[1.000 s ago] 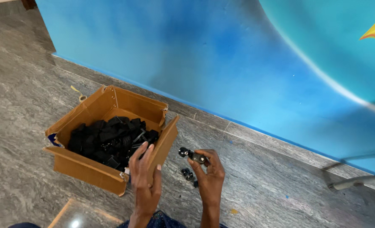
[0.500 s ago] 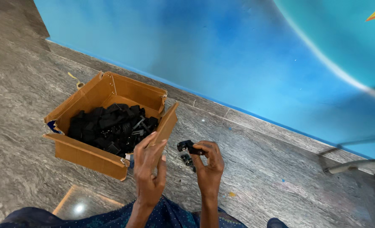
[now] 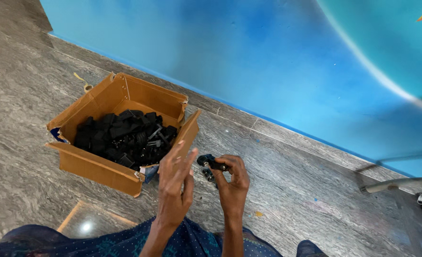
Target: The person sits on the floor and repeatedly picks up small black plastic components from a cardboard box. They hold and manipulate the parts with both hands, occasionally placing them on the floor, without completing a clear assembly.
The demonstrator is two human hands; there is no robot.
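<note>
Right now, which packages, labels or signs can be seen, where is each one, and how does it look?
Cardboard box: on the grey stone floor, left of the hands; brown, square, flaps open, filled with small black parts.
Label: on the box's near right corner; small, white and blue, partly torn.
No signs or screens.

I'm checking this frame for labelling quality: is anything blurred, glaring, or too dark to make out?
Head view: the left hand is slightly motion-blurred; a bright glare patch shines on the polished floor; the black parts in the cardboard box merge into one dark mass; the right hand and its small black part look fairly sharp.
</note>
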